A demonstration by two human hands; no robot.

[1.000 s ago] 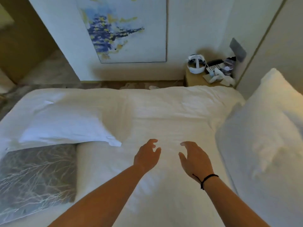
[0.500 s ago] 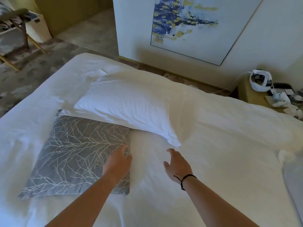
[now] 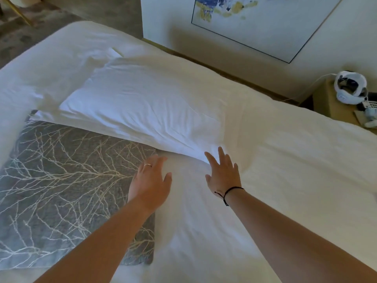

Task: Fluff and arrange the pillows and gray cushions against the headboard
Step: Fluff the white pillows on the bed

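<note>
Left hand (image 3: 150,180): fingers spread and extended, palm down, holding nothing. It sits over the right edge of the gray cushion (image 3: 67,180), fingertips reaching toward the cushion's far right corner; contact with the fabric cannot be confirmed. 1 ring visible on a finger.

Right hand (image 3: 223,173): fingers apart and straight, palm down, nothing gripped. The fingertips lie at the near right corner of the white pillow (image 3: 142,107), on or just beside its hem. A black cord bracelet (image 3: 228,192) circles the wrist.

Both bare forearms enter from the near edge, the hands near each other with a strip of white bedding (image 3: 285,160) between them.

Gray cushion: lies flat at near left on the bed, pale branch pattern facing up. Its far edge is tucked under the white pillow.

White pillow: lies flat, angled across the middle of the bed, overlapping the cushion's far edge. Surface creased.

Far side: a wall with 1 framed painting (image 3: 255,23) in blue and yellow. Far right: a wooden nightstand (image 3: 330,103) carrying a white headset (image 3: 349,86) and small items too blurred to identify. Far left: patterned floor beyond the bed.
</note>
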